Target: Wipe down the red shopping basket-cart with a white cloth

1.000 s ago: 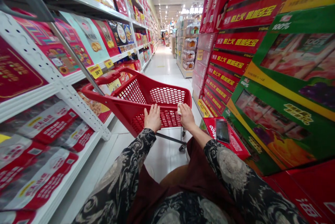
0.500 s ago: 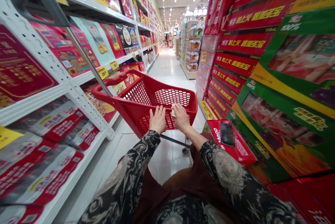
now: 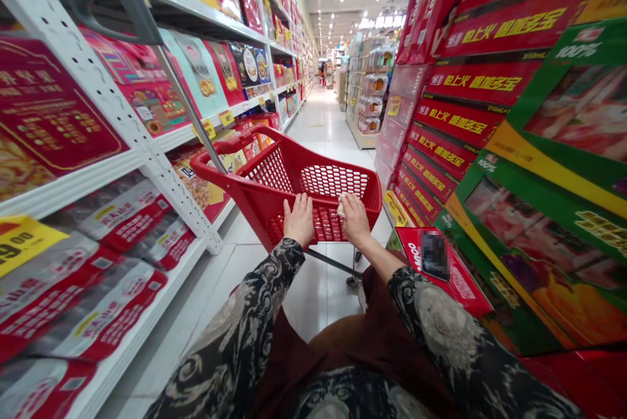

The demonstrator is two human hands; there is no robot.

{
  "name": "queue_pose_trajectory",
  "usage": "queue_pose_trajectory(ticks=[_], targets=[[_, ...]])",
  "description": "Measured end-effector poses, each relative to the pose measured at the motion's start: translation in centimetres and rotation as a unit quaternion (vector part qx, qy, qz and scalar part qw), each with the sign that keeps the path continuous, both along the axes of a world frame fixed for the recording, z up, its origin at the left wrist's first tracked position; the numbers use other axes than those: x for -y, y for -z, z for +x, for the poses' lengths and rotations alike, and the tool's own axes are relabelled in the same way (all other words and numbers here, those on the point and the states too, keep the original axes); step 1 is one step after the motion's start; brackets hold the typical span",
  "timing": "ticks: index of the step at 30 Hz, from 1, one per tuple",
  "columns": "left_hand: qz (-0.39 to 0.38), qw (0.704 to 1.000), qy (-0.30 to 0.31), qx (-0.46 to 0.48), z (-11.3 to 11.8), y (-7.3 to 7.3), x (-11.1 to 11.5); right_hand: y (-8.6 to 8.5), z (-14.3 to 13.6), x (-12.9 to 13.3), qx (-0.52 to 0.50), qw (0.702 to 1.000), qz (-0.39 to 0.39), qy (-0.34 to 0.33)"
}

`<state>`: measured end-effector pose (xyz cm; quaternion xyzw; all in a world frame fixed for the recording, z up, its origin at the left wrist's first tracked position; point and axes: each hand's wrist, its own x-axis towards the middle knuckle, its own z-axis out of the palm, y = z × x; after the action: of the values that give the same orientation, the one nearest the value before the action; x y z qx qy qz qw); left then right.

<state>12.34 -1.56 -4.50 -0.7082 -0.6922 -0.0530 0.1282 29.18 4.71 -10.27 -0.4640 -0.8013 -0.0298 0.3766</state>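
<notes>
A red shopping cart (image 3: 255,197) with honeycomb mesh sides stands in front of me, its grey handle at the upper left. Against the near side of the cart is my left hand (image 3: 299,220), fingers spread and holding nothing. My right hand (image 3: 355,218) is at the same side, further right, closed round a crumpled white cloth (image 3: 341,206) that shows past the fingers. What the palms touch is hidden.
White shelves (image 3: 181,256) with boxed and bagged goods line the left. Red drink cartons (image 3: 470,83) and green boxes (image 3: 543,210) are stacked on the right. A red box (image 3: 460,275) with a dark, blurred object on top is near my right arm. The tiled aisle runs ahead.
The cart, both hands and the surroundings appear slightly further right in the picture. My hands keep nearly the same places at the cart's side, the white cloth still in the right one.
</notes>
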Motion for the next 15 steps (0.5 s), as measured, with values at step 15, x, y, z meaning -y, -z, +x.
queue_pose_trajectory(ticks=[15], targets=[[-0.018, 1.0, -0.001, -0.008, -1.8, -1.1, -1.0, 0.1, 2.0, -2.4, 0.018, 0.997, -0.031, 0.067]])
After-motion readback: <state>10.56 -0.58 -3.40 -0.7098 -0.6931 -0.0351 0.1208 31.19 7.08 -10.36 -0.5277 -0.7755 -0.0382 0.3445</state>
